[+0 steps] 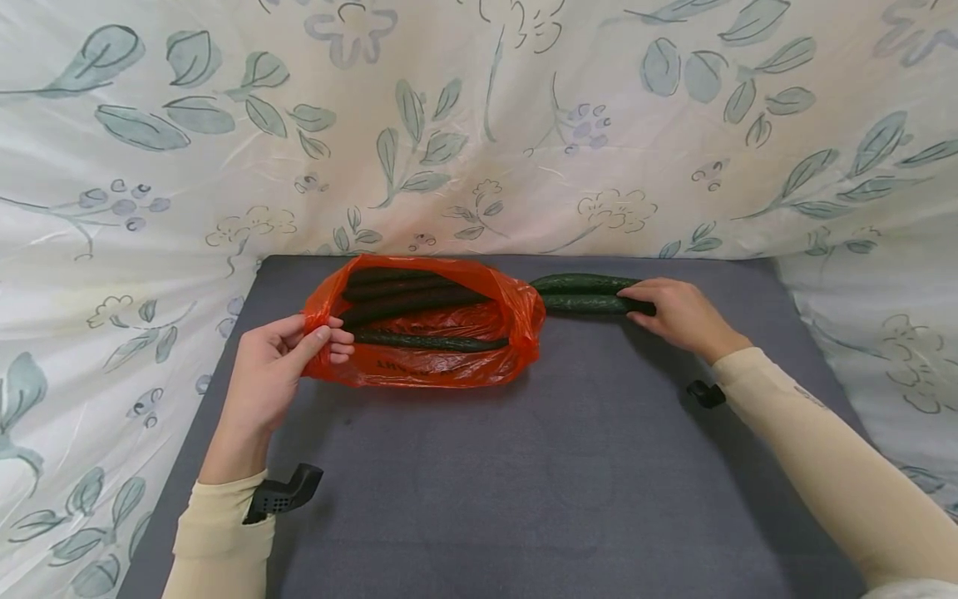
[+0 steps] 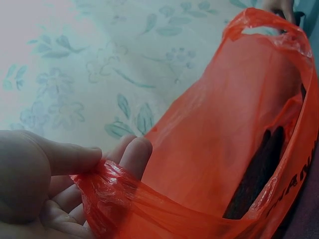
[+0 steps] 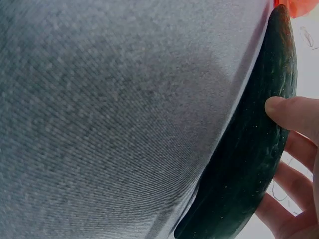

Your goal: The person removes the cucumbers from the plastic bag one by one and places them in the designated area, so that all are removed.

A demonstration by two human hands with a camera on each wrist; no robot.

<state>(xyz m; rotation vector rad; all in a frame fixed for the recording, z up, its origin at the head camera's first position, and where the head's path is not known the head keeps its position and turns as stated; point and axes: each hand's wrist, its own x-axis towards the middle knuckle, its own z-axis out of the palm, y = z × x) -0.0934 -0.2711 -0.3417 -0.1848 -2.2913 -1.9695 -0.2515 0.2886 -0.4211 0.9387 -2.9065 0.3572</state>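
An orange plastic bag lies on the grey table with several dark green cucumbers inside it. My left hand pinches the bag's gathered left end; the left wrist view shows thumb and fingers on the bunched orange plastic. Two more cucumbers lie side by side just outside the bag's right opening. My right hand grips their right ends. In the right wrist view the thumb and fingers curl round a dark cucumber on the grey surface.
A white cloth printed with blue-green leaves hangs behind the table and drapes down both sides. The grey table stretches bare toward me. Black wrist-camera mounts sit on both cream sleeves.
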